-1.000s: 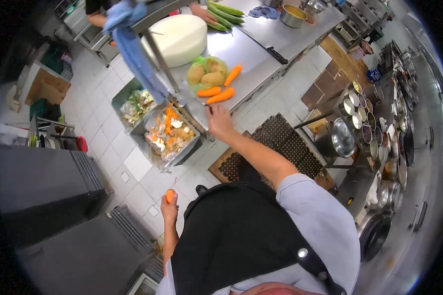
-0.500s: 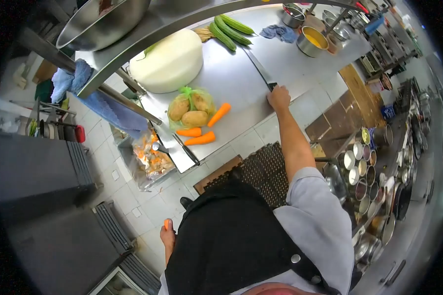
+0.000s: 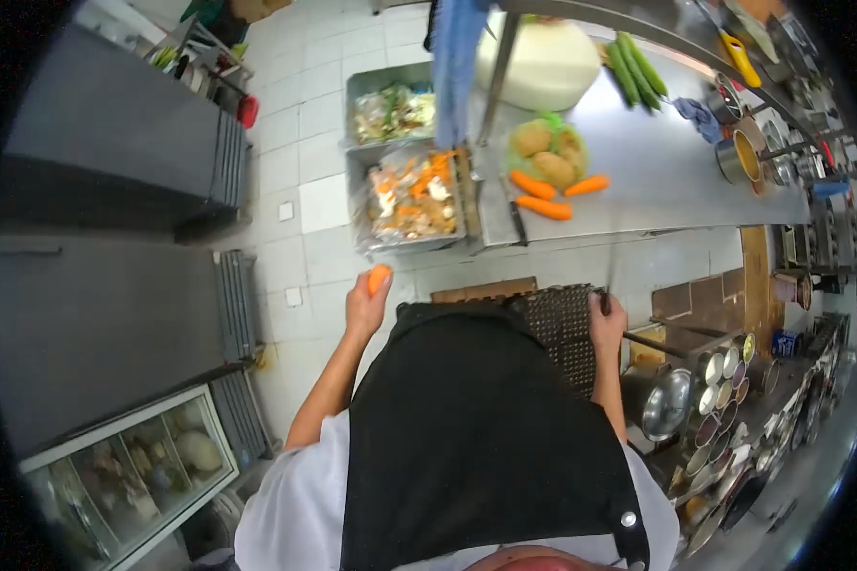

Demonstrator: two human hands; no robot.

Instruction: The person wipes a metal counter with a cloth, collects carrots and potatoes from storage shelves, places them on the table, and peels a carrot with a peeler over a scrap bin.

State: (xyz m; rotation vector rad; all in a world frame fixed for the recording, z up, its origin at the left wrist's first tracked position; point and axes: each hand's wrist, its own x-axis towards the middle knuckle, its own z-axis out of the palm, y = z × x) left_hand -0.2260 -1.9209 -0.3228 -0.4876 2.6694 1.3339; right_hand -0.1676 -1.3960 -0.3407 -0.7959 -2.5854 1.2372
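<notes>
My left hand (image 3: 365, 306) is closed around a carrot (image 3: 379, 278), whose orange end shows above the fingers, near the two waste bins. My right hand (image 3: 607, 324) grips the dark handle of a knife (image 3: 611, 262) in front of the counter; its blade points away from me and is smeared by motion. On the steel counter (image 3: 638, 162), several carrots (image 3: 543, 207) lie near the front edge. Behind them sits a green net bag of potatoes (image 3: 548, 157). Another knife with a black handle (image 3: 517, 224) lies at the counter's left end.
Two grey bins (image 3: 355, 171) with scraps stand on the floor left of the counter. A large white melon (image 3: 543, 67), cucumbers (image 3: 636, 71), a blue cloth (image 3: 698, 119) and a pot (image 3: 736, 160) are on the counter. A shelf post (image 3: 498, 86) rises at left; seasoning containers (image 3: 719, 385) stand at right.
The view has turned left. My right hand has lifted the knife off the counter and drawn it back toward my body. My left hand has come forward with the carrot.
</notes>
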